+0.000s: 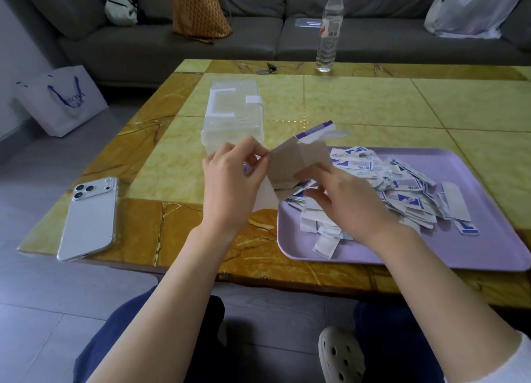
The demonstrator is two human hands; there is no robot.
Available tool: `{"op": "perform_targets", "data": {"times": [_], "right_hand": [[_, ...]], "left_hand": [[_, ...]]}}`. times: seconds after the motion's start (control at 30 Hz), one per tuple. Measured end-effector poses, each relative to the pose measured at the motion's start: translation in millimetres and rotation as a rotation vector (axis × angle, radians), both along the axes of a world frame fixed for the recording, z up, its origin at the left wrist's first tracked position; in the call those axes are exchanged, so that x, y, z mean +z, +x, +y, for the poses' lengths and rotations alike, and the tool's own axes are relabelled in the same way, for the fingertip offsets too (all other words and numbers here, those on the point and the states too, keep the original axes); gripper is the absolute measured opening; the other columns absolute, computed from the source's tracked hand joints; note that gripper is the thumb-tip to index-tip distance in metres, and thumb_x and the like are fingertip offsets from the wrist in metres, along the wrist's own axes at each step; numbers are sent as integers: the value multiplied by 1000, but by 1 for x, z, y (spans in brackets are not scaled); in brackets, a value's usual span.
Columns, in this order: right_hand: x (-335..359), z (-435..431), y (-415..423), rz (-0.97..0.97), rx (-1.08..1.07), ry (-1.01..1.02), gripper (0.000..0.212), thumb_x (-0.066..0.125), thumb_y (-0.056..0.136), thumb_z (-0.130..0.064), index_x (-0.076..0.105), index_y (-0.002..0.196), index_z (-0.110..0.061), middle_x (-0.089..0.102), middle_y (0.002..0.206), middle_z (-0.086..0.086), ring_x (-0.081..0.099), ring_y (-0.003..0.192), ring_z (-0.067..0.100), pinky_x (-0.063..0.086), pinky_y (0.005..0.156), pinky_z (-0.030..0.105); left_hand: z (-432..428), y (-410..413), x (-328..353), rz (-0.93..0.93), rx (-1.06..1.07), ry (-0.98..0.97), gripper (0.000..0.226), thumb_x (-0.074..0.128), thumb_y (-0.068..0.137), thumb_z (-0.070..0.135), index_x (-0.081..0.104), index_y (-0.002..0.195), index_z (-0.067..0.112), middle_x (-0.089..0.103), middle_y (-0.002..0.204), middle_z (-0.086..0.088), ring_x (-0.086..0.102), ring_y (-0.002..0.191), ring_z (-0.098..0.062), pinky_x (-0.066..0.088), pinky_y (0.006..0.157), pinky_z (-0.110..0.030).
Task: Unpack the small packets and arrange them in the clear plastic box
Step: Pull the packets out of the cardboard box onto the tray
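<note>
I see 2 hands: left hand [230,178] & right hand [342,198] both pinching 1 opened carton [298,161]; 1 clear box [232,112], 1 tray [474,247] w/ packet pile [402,187], uncountable.

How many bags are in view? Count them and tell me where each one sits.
3. A white paper bag stands on the floor left of the table, an orange bag sits on the sofa, and a white plastic bag sits at the sofa's right end.
</note>
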State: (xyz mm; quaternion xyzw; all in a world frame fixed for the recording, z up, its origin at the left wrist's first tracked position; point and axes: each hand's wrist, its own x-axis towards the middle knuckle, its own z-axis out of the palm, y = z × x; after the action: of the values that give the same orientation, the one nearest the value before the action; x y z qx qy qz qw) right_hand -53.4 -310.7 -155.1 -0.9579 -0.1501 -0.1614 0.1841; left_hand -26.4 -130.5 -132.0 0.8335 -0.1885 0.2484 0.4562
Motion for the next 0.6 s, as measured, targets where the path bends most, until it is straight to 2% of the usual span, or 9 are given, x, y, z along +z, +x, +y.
{"op": "perform_targets", "data": {"times": [0.1, 0.17, 0.33, 0.43, 0.5, 0.53, 0.6], "right_hand": [[-4, 2, 3, 69, -58, -55, 24, 51, 93, -35, 61, 114, -27, 59, 113, -12, 63, 88, 20, 41, 60, 31], [-4, 3, 5, 101, -69, -30, 26, 50, 93, -38, 62, 114, -27, 60, 114, -13, 63, 88, 20, 43, 64, 31], [-5, 1, 7, 268, 4, 41, 23, 55, 92, -23, 65, 112, -29, 67, 110, -11, 61, 94, 14, 47, 79, 31], [-2, -2, 7, 390, 36, 181, 29, 52, 90, -4, 71, 101, -22, 70, 92, -5, 62, 82, 12, 49, 75, 26], [0, -5, 7, 438, 37, 275, 36, 48, 88, 4, 73, 96, -21, 67, 82, -13, 64, 79, 8, 52, 73, 22], [1, -5, 7, 441, 37, 275, 38, 48, 88, 5, 73, 96, -22, 65, 79, -16, 64, 78, 6, 52, 72, 21], [2, -4, 6, 406, 64, 161, 31, 52, 89, 0, 73, 99, -21, 69, 84, -11, 64, 79, 8, 50, 75, 22]], "left_hand": [[1, 1, -1, 44, -39, 5, 13, 58, 83, 22, 52, 75, 31, 54, 67, 15, 51, 75, -8, 45, 79, -52], [1, 1, -1, 61, -51, 8, 12, 58, 83, 24, 53, 75, 30, 54, 68, 15, 51, 76, -7, 46, 80, -51], [4, 2, -2, 84, -80, 64, 11, 61, 85, 21, 57, 76, 26, 57, 69, 12, 51, 74, -13, 46, 74, -46], [5, 2, -1, 90, -99, 115, 8, 63, 85, 18, 60, 78, 22, 58, 70, 12, 51, 75, -14, 45, 75, -43], [6, 1, 0, 97, -122, 124, 7, 63, 84, 18, 61, 79, 21, 58, 71, 12, 52, 75, -14, 44, 74, -41], [6, 1, 0, 100, -134, 129, 6, 63, 84, 18, 61, 79, 21, 58, 71, 12, 52, 76, -14, 44, 74, -40], [6, 0, 1, 99, -148, 141, 4, 62, 84, 20, 62, 79, 19, 58, 71, 12, 52, 77, -14, 44, 74, -39]]}}
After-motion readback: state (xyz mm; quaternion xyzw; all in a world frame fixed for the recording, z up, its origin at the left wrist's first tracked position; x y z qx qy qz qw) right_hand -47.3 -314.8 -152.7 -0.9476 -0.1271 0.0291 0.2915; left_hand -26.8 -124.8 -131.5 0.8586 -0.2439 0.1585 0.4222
